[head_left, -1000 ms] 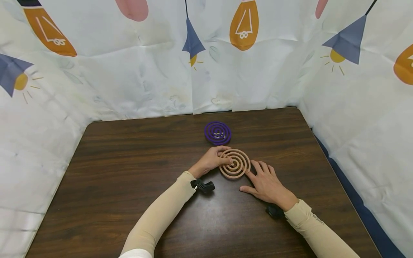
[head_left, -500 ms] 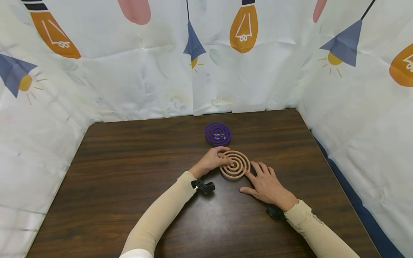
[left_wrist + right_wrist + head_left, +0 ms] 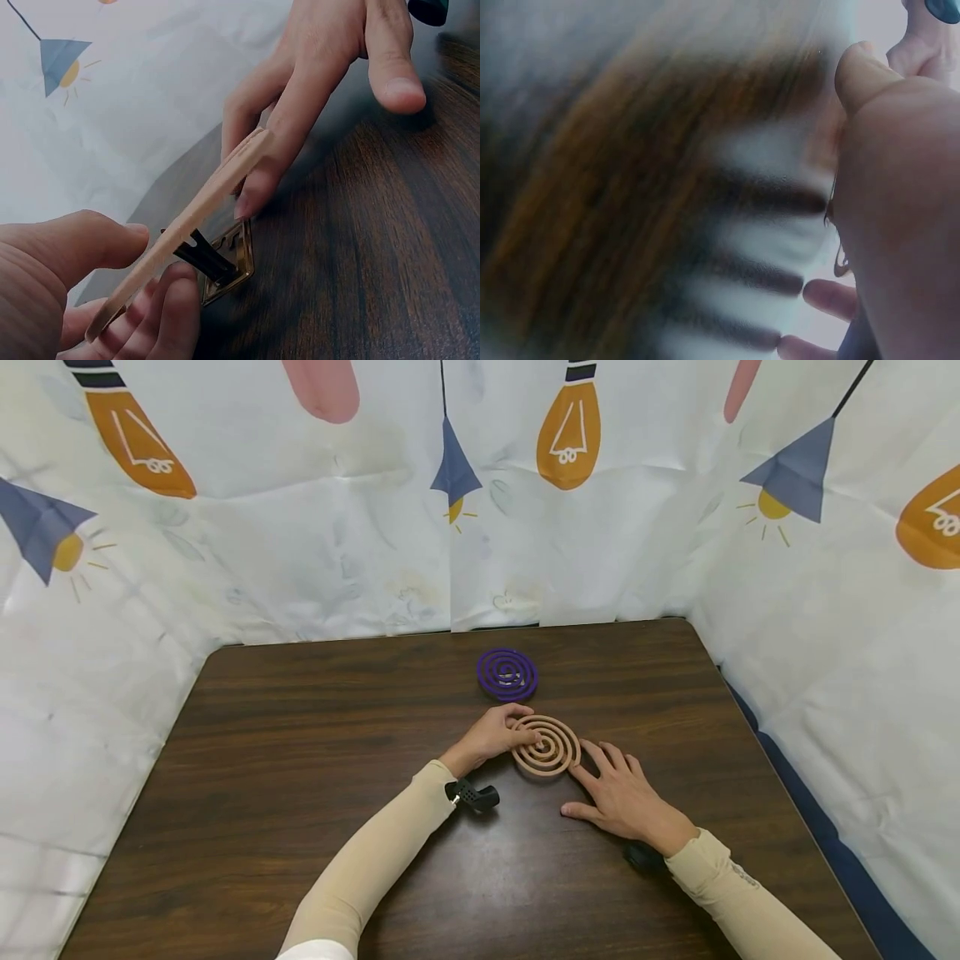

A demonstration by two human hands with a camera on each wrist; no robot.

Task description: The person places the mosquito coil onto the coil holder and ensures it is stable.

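Observation:
My left hand (image 3: 490, 735) pinches a tan mosquito coil (image 3: 552, 747) by its left side, thumb on top and fingers underneath. In the left wrist view the coil (image 3: 171, 238) appears edge-on and tilted, above a small brass-coloured metal stand (image 3: 249, 259) with a dark upright piece. My right hand (image 3: 628, 800) lies with fingers spread at the coil's right edge. Its index fingertip comes down by the stand's corner, under the coil's rim. In the right wrist view the right hand (image 3: 900, 195) hides most of the work. A purple coil (image 3: 507, 674) lies just beyond the left hand.
Dark wood-grain tabletop (image 3: 315, 793) surrounds the hands. A white curtain (image 3: 337, 552) printed with lamps and bulbs encloses its back and sides. A black wrist camera (image 3: 474, 795) sits on the left wrist, and something shiny shows beneath the purple coil's rings.
The head view has tilted up slightly, so the table appears lower. My left hand keeps its pinch on the tan coil; my right hand has shifted very slightly right.

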